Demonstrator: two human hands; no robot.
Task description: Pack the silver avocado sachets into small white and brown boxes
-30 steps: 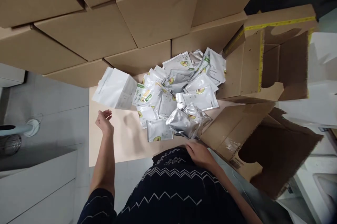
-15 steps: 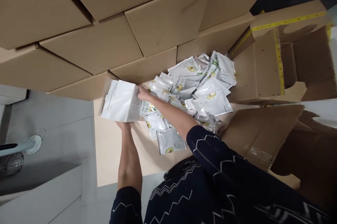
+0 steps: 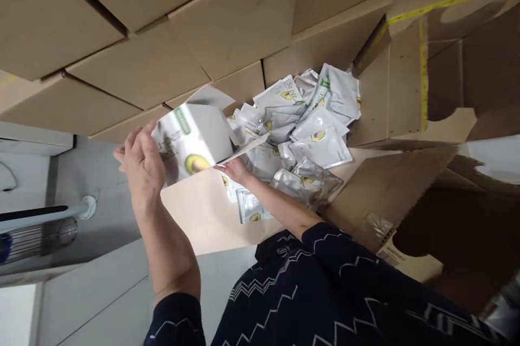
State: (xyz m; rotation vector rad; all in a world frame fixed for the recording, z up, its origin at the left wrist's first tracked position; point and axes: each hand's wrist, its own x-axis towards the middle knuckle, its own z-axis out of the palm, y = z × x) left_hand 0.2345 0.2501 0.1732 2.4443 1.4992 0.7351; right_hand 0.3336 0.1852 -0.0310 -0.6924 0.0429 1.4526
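Observation:
A white printed carton (image 3: 195, 145) with a green label and an avocado picture hangs tilted above the table, its right end open and the flaps standing out. My left hand (image 3: 144, 164) is wrapped round the carton's closed left end. At the open end, my right hand (image 3: 238, 169) grips the lower flap, its fingertips partly hidden by it. Right beside it lies a loose heap of shiny white sachets (image 3: 320, 145) with avocado prints. The inside of the carton shows only in part.
Stacked brown boxes (image 3: 227, 26) form a wall behind the pale table (image 3: 203, 216). An open brown box (image 3: 406, 80) with yellow tape stands at the right, and a cut-open cardboard box (image 3: 390, 189) is nearer me. On the left, a white pole (image 3: 77, 208) stands over the grey floor.
The carton has been turned and opened out, so its printed side and open end now show. My left hand has moved from underneath to its left end; my right hand has shifted lower.

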